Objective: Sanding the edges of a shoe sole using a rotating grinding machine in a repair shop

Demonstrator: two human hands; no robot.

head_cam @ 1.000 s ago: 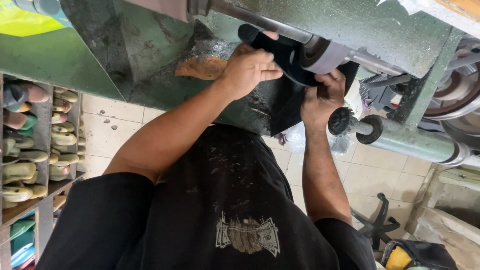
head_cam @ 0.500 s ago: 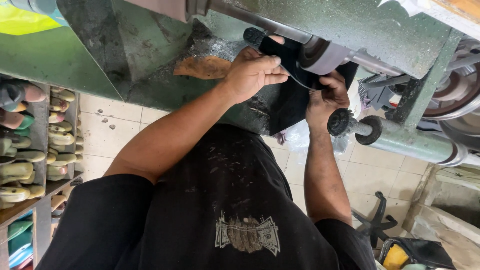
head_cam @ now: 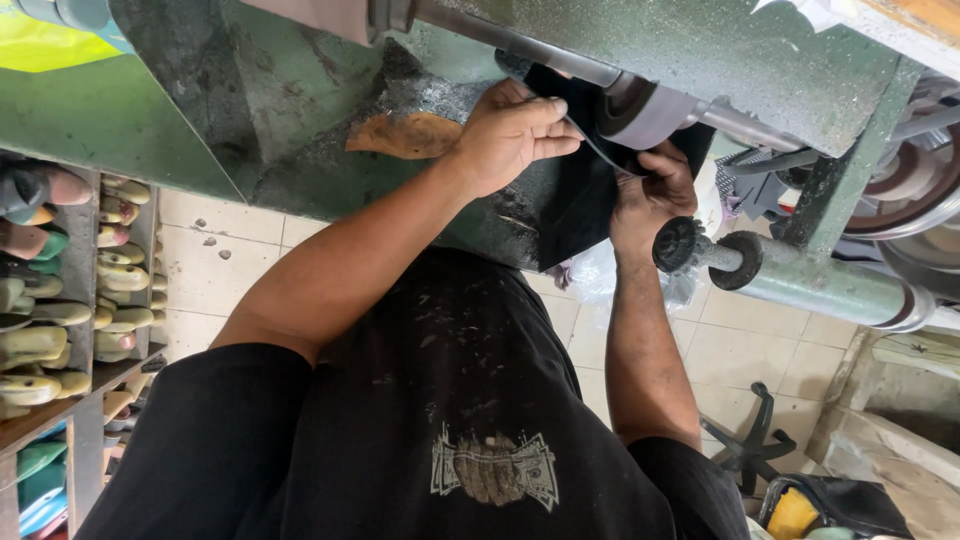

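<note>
Both my arms reach up to a green machine. My left hand (head_cam: pixel 507 138) grips the upper edge of a black piece of soft material (head_cam: pixel 585 205), fingers curled over it. My right hand (head_cam: pixel 650 195) holds the same piece from below and to the right. The piece is pressed against a grey sanding roller (head_cam: pixel 645 112) on a metal shaft (head_cam: pixel 500 35). Part of the piece is hidden behind my hands and the roller.
A brown leather scrap (head_cam: pixel 405 135) lies on the dusty green machine body (head_cam: pixel 270 100). A black knob (head_cam: pixel 680 243) on a green tube juts out beside my right hand. A rack of shoe lasts (head_cam: pixel 60 290) stands at left. A chair base (head_cam: pixel 750 440) rests on the tiled floor.
The black piece has shifted a little against the roller, less of it showing above my left hand. Both hands keep their grip and have barely moved.
</note>
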